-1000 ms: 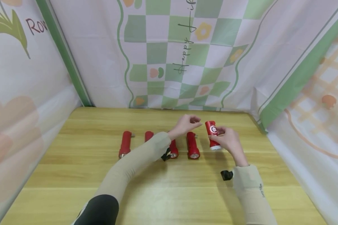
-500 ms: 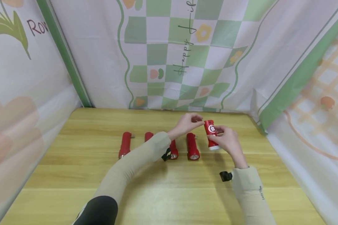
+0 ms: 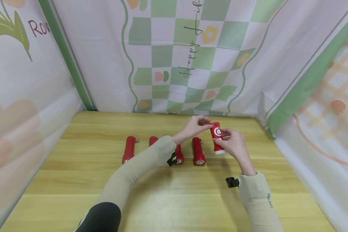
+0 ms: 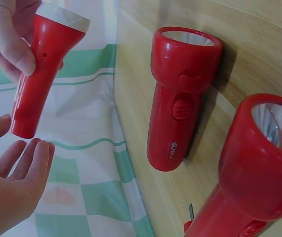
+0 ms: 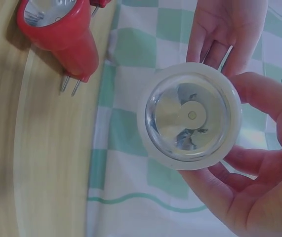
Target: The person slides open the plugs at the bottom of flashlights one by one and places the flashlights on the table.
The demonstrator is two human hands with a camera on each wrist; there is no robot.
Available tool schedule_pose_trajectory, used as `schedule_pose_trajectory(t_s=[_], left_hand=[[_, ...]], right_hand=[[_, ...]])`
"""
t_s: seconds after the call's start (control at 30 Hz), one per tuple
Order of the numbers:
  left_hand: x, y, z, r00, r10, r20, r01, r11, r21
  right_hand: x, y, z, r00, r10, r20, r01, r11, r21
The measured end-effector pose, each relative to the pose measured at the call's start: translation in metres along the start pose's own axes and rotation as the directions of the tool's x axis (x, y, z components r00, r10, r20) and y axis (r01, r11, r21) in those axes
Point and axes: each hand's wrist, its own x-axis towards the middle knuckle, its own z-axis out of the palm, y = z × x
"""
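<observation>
My right hand [image 3: 234, 141] grips a red flashlight [image 3: 216, 132] with a white head ring and a round white logo, held above the table. Its lens end tilts down toward me. In the right wrist view the clear lens [image 5: 192, 116] faces the camera, fingers and thumb around its body. My left hand [image 3: 192, 126] is at the flashlight's tail end. In the left wrist view its fingers [image 4: 34, 160] reach out loosely beside the tail [image 4: 24, 123]; whether they touch it, I cannot tell.
Several red flashlights lie in a row on the wooden table [image 3: 191, 199], including one at the left [image 3: 129, 149] and one nearest the right hand [image 3: 198, 150]. My left sleeve [image 3: 139, 164] covers part of the row. Metal plug prongs [image 5: 70, 86] stick out of one. Printed cloth [image 3: 104, 64] surrounds the table.
My left hand has moved slightly right to the flashlight's tail, closing the gap between them. The right hand has brought the flashlight slightly left and up.
</observation>
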Motion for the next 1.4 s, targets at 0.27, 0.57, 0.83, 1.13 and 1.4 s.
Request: schedule_pose_trajectory(t_s=[0.27,0.57,0.83,1.13,1.4], left_hand=[[-0.002,0.001,-0.002,1.0,0.004,-0.016,-0.004,1.0,-0.002],[-0.004,0.002,-0.002,0.999,0.013,-0.049,-0.014,1.0,-0.015],[-0.004,0.001,-0.002,0.998,0.015,-0.068,-0.017,0.999,-0.027],[-0.004,-0.001,-0.002,0.995,0.004,-0.097,-0.013,0.996,-0.089],[-0.005,0.001,-0.004,0.993,-0.017,-0.121,0.004,0.994,-0.11]], right_hand=[[-0.002,-0.005,0.001,0.999,-0.027,-0.023,0.027,1.0,0.007],[-0.003,-0.009,0.002,0.997,-0.047,-0.056,0.047,0.999,0.001],[-0.006,-0.013,0.004,0.996,-0.061,-0.07,0.062,0.998,0.005],[-0.006,-0.014,0.007,0.991,-0.095,-0.092,0.094,0.995,-0.017],[-0.004,-0.016,0.009,0.99,-0.108,-0.095,0.107,0.994,-0.015]])
